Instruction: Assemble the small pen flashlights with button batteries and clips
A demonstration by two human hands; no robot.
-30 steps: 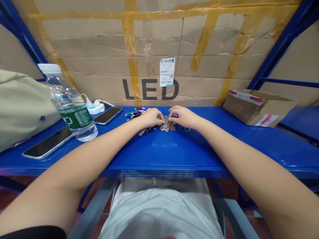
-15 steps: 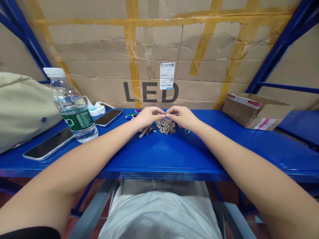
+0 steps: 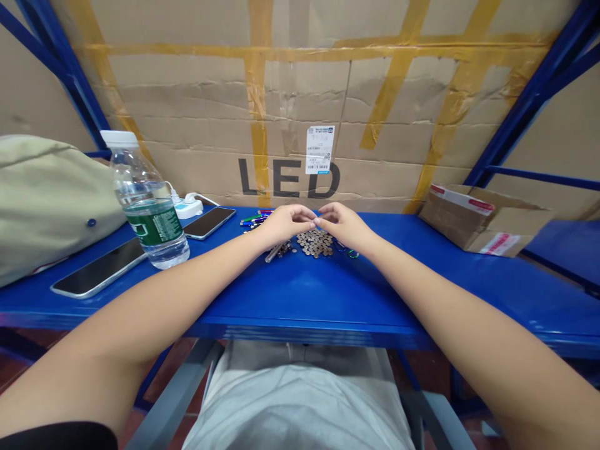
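Head view: left hand and right hand meet over the bench, thumb and index tips touching or nearly so just above a flat pile of coins. Fingers of both hands are curled inward; whether they are closed on a coin or on nothing, cannot tell, tips too small. Coins lie loose on the bench, spread in about one layer, right below the fingertips. Pens lie beyond the left wrist, a metal rod and small dark metal bits just beside the pile on its left, a green carabiner near the right hand. For fine work here, a light pinch with thumb and index pads seems best, forearms low and steady. Wrists look better slightly raised, so the tips stay visible and coins don't get dragged. A thin disc probably lifts easier tilted up by its edge than gripped flat. Working low over the pile should limit a drop or roll. Sideways sweeps look risky: coins could mix with the metal bits on one side or the carabiner on the other.
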